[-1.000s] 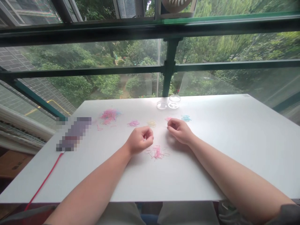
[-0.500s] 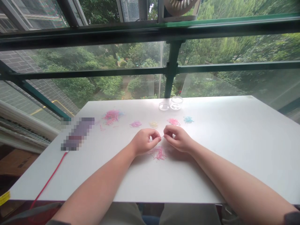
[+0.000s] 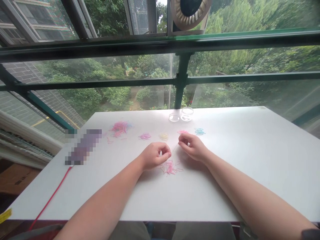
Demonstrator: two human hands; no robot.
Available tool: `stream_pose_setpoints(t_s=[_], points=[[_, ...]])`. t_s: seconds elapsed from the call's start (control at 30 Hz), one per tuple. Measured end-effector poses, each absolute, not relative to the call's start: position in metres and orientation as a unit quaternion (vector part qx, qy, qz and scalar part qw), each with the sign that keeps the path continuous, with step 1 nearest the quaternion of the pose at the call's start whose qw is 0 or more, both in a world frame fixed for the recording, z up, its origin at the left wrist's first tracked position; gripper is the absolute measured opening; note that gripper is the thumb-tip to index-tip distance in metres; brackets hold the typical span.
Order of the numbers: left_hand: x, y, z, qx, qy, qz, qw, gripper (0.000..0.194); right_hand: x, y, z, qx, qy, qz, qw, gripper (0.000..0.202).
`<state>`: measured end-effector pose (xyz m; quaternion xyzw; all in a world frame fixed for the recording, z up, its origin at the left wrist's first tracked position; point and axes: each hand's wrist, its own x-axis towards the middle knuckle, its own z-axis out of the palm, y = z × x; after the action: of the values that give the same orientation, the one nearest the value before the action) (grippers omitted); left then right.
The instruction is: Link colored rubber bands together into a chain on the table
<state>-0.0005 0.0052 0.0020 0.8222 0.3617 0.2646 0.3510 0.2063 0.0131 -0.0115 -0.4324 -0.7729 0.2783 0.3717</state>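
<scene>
The bench (image 3: 220,190) is flat, smooth and white. A loose heap of thin, bendy pink bits (image 3: 170,167) lies just beside the left hand (image 3: 156,156), on the person's side. That hand is curled round, thumb near finger. The right hand (image 3: 193,146) is curled too, near a little pink pile (image 3: 183,132). I can't tell if either is pinched shut or holds a bit. A see-through round jar (image 3: 187,114) stands farther back.

I can read nothing from here: the dark print on the cardboard box (image 3: 11,176), between eight and nine o'clock, and any marks on the yellow label (image 3: 5,216), at eight, are too blurred.
</scene>
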Motion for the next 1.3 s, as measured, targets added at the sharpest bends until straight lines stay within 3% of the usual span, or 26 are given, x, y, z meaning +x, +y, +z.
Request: stream_pose_setpoints(t_s=[0.47,0.83,1.3], points=[[0.003,0.005,-0.006,0.79,0.404,0.305,0.345,0.016,0.189,0.001,-0.009,-0.385,-0.79,0.315,0.358,0.006],[-0.004,0.018,-0.008,0.757,0.489,0.371,0.226,0.016,0.194,0.0,-0.008,-0.361,-0.799,0.364,0.315,0.009],[0.003,0.006,-0.004,0.798,0.403,0.336,0.298,0.012,0.194,0.0,-0.012,-0.373,-0.788,0.357,0.336,0.006]])
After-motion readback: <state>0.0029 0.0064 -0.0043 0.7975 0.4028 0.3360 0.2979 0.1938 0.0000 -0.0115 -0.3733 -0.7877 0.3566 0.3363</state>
